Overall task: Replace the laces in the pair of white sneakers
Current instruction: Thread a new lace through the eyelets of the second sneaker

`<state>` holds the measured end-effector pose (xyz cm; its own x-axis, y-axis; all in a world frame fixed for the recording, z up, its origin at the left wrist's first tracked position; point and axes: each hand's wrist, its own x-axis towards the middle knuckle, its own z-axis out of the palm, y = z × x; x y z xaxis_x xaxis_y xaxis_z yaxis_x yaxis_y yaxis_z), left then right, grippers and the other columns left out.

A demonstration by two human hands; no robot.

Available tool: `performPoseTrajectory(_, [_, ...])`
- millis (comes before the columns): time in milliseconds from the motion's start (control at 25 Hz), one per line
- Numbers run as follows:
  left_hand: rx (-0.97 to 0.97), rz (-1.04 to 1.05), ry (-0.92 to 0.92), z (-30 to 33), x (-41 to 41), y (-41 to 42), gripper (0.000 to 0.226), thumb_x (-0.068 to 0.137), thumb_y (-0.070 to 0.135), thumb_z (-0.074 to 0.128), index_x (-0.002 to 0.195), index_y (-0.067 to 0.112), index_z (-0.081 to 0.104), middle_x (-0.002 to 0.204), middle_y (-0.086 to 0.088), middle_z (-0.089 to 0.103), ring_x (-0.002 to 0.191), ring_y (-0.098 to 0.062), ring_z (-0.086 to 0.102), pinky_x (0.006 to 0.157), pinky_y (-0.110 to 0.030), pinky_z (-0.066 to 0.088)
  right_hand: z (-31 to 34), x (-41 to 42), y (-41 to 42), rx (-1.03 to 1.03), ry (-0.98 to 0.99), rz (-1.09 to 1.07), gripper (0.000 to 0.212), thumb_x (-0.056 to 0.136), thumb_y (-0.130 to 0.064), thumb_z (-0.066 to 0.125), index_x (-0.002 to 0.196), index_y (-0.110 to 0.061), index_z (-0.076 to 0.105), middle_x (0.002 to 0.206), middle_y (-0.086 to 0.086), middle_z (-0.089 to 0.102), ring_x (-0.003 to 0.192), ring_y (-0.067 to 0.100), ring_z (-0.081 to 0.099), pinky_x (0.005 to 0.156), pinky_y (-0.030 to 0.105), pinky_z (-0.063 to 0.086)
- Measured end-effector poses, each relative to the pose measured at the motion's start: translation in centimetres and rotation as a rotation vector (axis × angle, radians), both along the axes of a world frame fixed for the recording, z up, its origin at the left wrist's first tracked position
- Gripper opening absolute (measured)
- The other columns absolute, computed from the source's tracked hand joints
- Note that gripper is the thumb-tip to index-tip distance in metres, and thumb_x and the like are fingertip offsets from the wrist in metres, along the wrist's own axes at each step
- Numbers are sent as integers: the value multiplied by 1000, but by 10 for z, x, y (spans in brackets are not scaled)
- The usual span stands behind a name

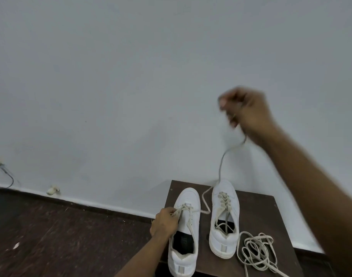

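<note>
Two white sneakers stand side by side on a small dark wooden table [259,214], toes toward the wall. My left hand [164,220] rests on the left sneaker [186,232] and pinches its cream lace near the upper eyelets. My right hand [245,108] is raised high, blurred, gripping the other end of that lace [223,160], which runs down between the shoes to the left sneaker. The right sneaker [224,214] is laced with loose ends lying in its opening. A tangled pile of cream laces [257,252] lies on the table to its right.
A pale wall fills the upper view, with a white skirting line at its foot. Dark wooden floor [51,236] spreads to the left of the table. A cable [7,176] and a small white lump [53,190] sit at the wall's base, far left.
</note>
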<state>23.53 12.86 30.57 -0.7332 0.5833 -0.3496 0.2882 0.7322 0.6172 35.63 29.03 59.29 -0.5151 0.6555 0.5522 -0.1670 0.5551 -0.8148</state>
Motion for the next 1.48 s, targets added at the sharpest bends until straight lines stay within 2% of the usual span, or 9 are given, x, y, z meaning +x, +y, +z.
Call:
performPoseTrajectory(120, [66, 30, -122, -2, -3, 1, 19, 93, 34, 49, 99, 34, 67, 108, 4, 67, 98, -20, 60, 87, -32, 49, -151, -14, -24, -235, -512, 96, 22, 87, 12, 56, 90, -5, 69, 69, 3, 63, 50, 11, 53, 43, 23, 44])
performPoseTrajectory(200, [115, 57, -175, -5, -5, 0, 17, 93, 33, 51, 85, 31, 66, 97, 5, 67, 91, -17, 60, 88, -34, 50, -237, -17, -37, -212, -787, 38, 32, 86, 7, 53, 105, -13, 69, 73, -4, 65, 55, 3, 56, 51, 18, 47])
performPoseTrajectory(280, [122, 45, -173, -8, -5, -1, 18, 94, 35, 50, 84, 32, 64, 90, 8, 66, 86, -15, 59, 83, -32, 49, -285, -20, -50, -154, -894, -5, 36, 84, 0, 55, 113, -19, 67, 74, -8, 68, 63, 1, 62, 63, 20, 52])
performPoseTrajectory(440, [136, 24, -142, -11, -5, -2, 18, 95, 36, 49, 93, 33, 66, 91, 11, 67, 87, -14, 60, 79, -30, 47, -303, -31, -62, -55, -961, -43, 37, 86, -13, 55, 119, -28, 58, 86, -7, 69, 86, 17, 66, 76, 31, 52])
performPoseTrajectory(920, [66, -63, -65, -14, -7, -6, 22, 94, 38, 46, 104, 39, 66, 100, 12, 69, 96, -18, 63, 82, -32, 49, -312, -48, -71, -39, -1004, -175, 49, 85, -15, 50, 131, -31, 48, 104, -4, 70, 99, 23, 65, 77, 32, 50])
performPoseTrajectory(1040, [141, -19, -224, -15, -12, -4, 25, 94, 39, 45, 99, 36, 69, 96, 11, 70, 92, -14, 65, 82, -32, 53, -312, -53, -72, -13, -1024, -176, 48, 88, -16, 50, 133, -30, 44, 106, -4, 70, 102, 24, 65, 80, 34, 50])
performPoseTrajectory(1200, [226, 37, -479, -19, -25, 1, 27, 97, 16, 44, 96, 24, 70, 82, -4, 69, 69, -18, 62, 61, -32, 52, -313, -52, -73, -56, -993, -104, 52, 90, -17, 51, 139, -32, 39, 101, -8, 71, 98, 19, 65, 82, 35, 52])
performPoseTrajectory(1360, [200, -71, -125, -29, -24, 7, 19, 94, 21, 55, 80, 27, 67, 79, 5, 70, 75, -13, 65, 73, -35, 54, -304, -31, -79, -58, -960, 17, 59, 91, -20, 50, 145, -32, 31, 123, -5, 62, 114, 19, 58, 94, 37, 48])
performPoseTrajectory(1480, [155, 12, 1, -23, -18, 13, 18, 91, 13, 49, 83, 20, 63, 87, 3, 67, 82, -16, 62, 72, -32, 50, -299, -4, -98, 270, -807, 0, 39, 88, -25, 46, 126, -28, 52, 123, -7, 56, 113, 16, 51, 93, 34, 43])
